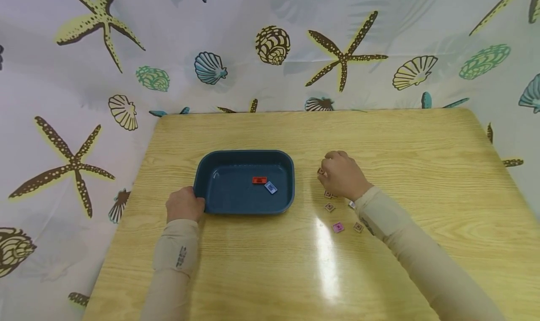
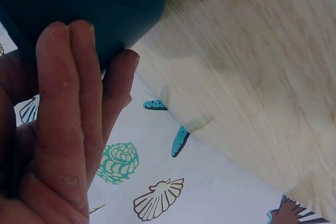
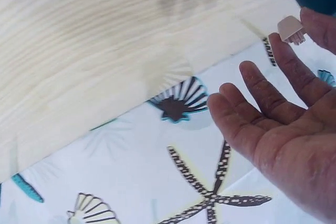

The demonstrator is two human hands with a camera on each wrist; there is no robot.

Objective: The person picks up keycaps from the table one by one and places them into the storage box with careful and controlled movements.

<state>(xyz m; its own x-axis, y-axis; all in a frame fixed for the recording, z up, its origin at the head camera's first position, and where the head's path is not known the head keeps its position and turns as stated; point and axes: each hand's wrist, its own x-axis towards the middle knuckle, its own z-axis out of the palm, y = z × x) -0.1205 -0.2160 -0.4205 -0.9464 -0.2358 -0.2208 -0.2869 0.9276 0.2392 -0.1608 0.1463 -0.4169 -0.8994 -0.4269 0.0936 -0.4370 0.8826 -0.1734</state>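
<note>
My left hand (image 1: 184, 204) grips the left end of a dark blue tray (image 1: 244, 213); in the left wrist view its fingers (image 2: 63, 108) lie against the outer wall. Inside the tray are a red keycap (image 1: 259, 180), longer than the others, and a light blue keycap (image 1: 271, 187). Right of the tray, my right hand (image 1: 343, 173) pinches a beige-brown keycap (image 3: 290, 30) between thumb and forefinger, its other fingers spread. Below that hand lie loose brown keycaps (image 1: 330, 207), a pink keycap (image 1: 338, 227) and a whitish keycap (image 1: 352, 204) partly hidden by the wrist.
Everything stands on a light wood-grain table (image 1: 401, 143). A white cloth (image 1: 236, 11) printed with starfish and shells hangs behind it and along both sides. Glare (image 1: 326, 265) streaks the tabletop in front of the loose keycaps.
</note>
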